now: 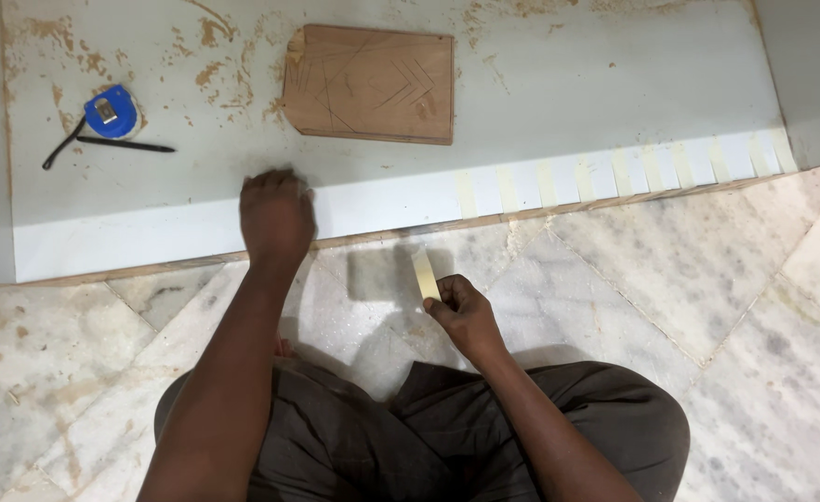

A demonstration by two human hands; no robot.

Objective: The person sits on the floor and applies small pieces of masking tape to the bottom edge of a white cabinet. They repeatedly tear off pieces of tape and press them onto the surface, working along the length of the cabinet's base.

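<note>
**Tape strip in one hand, the other pressed to the panel**

The right hand [463,307] pinches a short strip of pale masking tape [425,275] between thumb and fingers, closed on its lower end. The strip stands nearly upright, its free end pointing toward the panel [559,102] and stopping just short of the panel's near edge. It hangs over the marble floor [707,270], not touching it.

The left hand [276,216] lies knuckles up on the panel's near edge, fingers curled down onto the white face. It appears to press there; whether anything lies under the fingers cannot be told. The two hands are near each other, the left one higher and to the side of the strip.

The panel is a large white sheet lying flat on the floor, with a thin brown edge showing along its near side. To the right of the strip, a row of taped strips [619,172] is folded over that edge, spaced evenly up to the panel's far corner. The part of the edge by the left hand is bare.

Farther back on the panel lies a brown wooden board [373,84] scored with lines. Well to the left sit a blue tape measure [111,113] with a dark strap, and a black pencil [126,145] just beside it. Brown smears mark the panel's far surface.

The person sits cross-legged in dark trousers [447,437] on the floor.
</note>
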